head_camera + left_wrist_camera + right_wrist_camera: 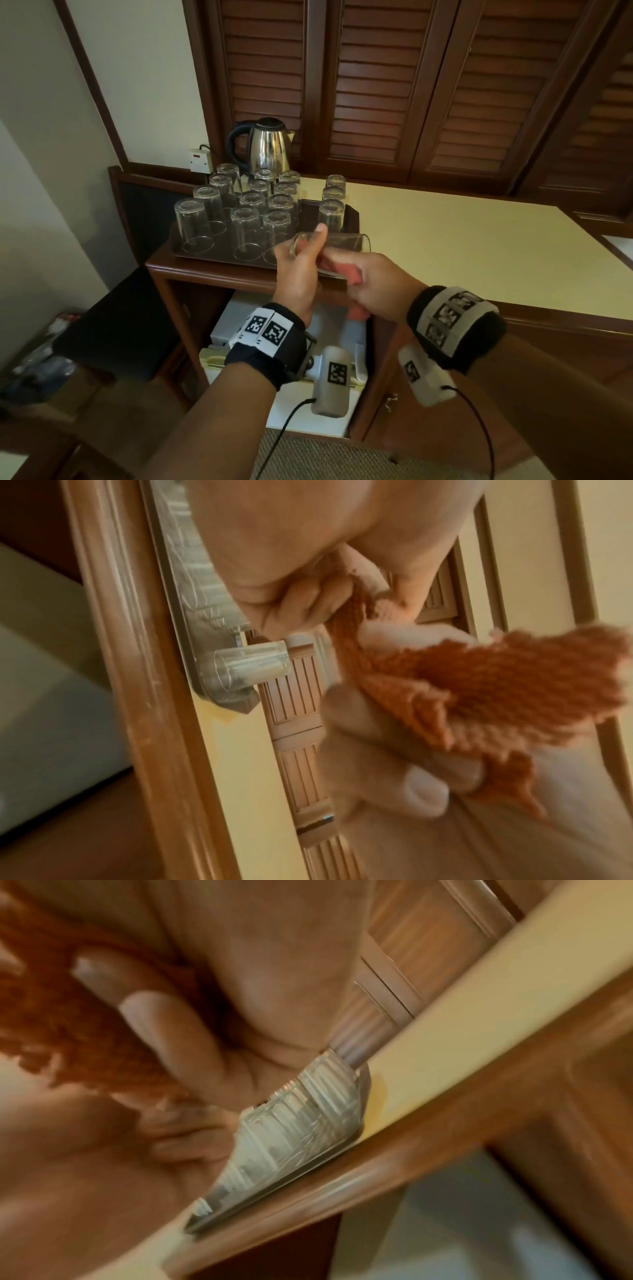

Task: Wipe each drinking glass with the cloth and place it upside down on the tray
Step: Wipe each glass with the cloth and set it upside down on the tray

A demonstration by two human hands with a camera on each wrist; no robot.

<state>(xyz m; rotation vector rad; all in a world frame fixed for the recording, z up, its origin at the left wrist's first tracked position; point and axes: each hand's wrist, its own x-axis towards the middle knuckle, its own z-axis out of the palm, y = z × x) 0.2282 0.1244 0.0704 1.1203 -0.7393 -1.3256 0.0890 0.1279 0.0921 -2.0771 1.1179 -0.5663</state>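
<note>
Cloth (354, 274) mostly hidden by fingers (334, 258)

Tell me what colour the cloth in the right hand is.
Orange cloth, gripped by the right hand; the left wrist view shows it best.

Your left hand (297, 270) grips clear glass (331, 244) sideways; orange cloth (343, 270) bunched right of it, over tray (219, 257).
</note>
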